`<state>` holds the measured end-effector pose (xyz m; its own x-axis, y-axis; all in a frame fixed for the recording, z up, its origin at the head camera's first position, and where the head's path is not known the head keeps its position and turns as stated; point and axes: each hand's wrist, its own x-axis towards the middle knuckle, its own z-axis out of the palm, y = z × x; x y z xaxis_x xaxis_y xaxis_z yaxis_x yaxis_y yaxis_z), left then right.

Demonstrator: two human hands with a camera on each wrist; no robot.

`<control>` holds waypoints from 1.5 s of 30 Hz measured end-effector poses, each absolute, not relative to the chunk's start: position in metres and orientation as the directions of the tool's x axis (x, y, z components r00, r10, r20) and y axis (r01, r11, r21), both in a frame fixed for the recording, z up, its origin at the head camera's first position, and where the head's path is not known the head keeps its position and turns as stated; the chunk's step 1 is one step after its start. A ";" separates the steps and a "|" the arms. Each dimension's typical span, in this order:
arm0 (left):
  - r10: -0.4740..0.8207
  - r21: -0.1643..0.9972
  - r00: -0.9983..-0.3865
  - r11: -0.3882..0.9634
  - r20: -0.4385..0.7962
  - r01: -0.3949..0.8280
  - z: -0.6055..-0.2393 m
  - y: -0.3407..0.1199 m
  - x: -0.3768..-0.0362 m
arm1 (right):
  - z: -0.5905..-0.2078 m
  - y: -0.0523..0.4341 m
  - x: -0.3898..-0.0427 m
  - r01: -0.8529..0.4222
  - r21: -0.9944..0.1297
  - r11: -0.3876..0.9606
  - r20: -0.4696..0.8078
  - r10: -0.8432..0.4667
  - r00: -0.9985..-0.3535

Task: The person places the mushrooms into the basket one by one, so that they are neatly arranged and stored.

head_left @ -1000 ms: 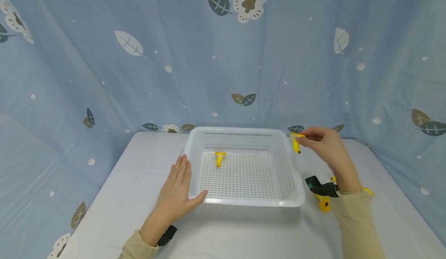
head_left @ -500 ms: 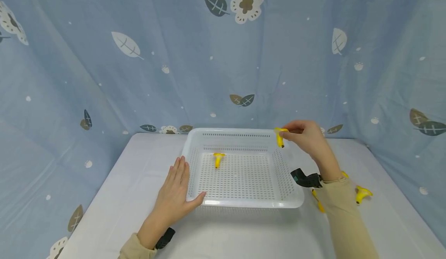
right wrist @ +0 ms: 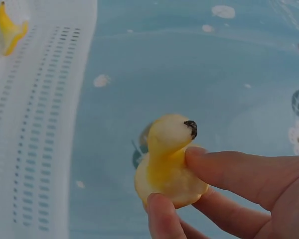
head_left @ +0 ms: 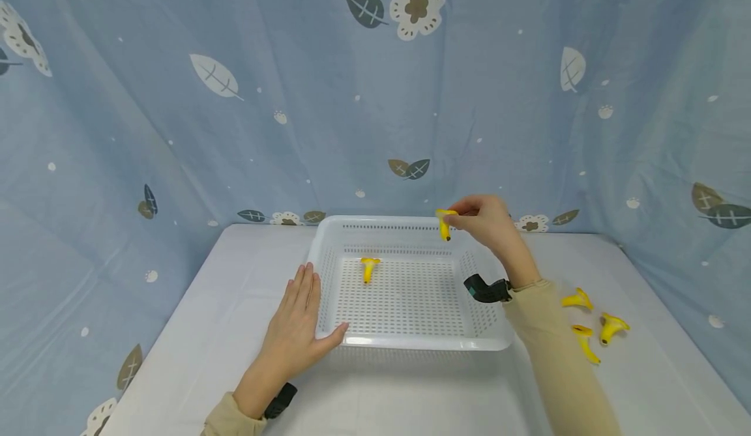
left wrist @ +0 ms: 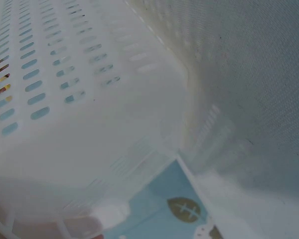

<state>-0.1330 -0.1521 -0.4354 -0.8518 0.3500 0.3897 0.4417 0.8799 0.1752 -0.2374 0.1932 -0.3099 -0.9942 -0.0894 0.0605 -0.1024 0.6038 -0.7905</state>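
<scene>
A white perforated basket (head_left: 411, 341) sits in the middle of the table. My right hand (head_left: 484, 218) pinches a small yellow toy banana (head_left: 444, 223) above the basket's far right part; the right wrist view shows the banana (right wrist: 169, 162) held between thumb and fingers (right wrist: 239, 174). One more yellow banana (head_left: 369, 268) lies on the basket floor at the far left, also seen as a banana (right wrist: 9, 30) in the right wrist view. My left hand (head_left: 299, 322) rests flat on the table with straight fingers against the basket's near left corner (left wrist: 154, 99).
Three yellow bananas (head_left: 589, 322) lie on the white table (head_left: 235, 279) to the right of the basket. A blue leaf-print cloth (head_left: 375, 97) hangs behind and on both sides of the table.
My right hand has carried the banana leftward from beyond the basket's right rim to above its far part. My sleeve no longer covers the bananas on the table. The left hand stays put.
</scene>
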 end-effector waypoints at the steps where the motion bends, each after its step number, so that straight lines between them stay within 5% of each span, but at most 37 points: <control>1: 0.351 0.174 -0.851 0.880 0.392 0.443 -0.435 -0.152 -0.133 | -0.312 0.191 -0.240 -0.106 -0.792 0.601 0.063 -0.093 -0.994; 28: 0.353 0.167 -0.838 0.876 0.417 0.452 -0.437 -0.152 -0.134 | -0.379 0.146 -0.274 -0.062 -0.741 0.669 -0.024 -0.119 -0.993; 45: 0.357 0.165 -0.840 0.876 0.409 0.453 -0.438 -0.154 -0.134 | -0.406 0.126 -0.284 -0.162 -0.616 0.771 0.012 -0.196 -0.981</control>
<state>-0.1337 -0.1536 -0.4375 -0.8397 0.3574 0.4088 0.4532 0.8760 0.1651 -0.2836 0.1260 -0.4057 -0.9805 -0.1960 0.0124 -0.1619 0.7709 -0.6160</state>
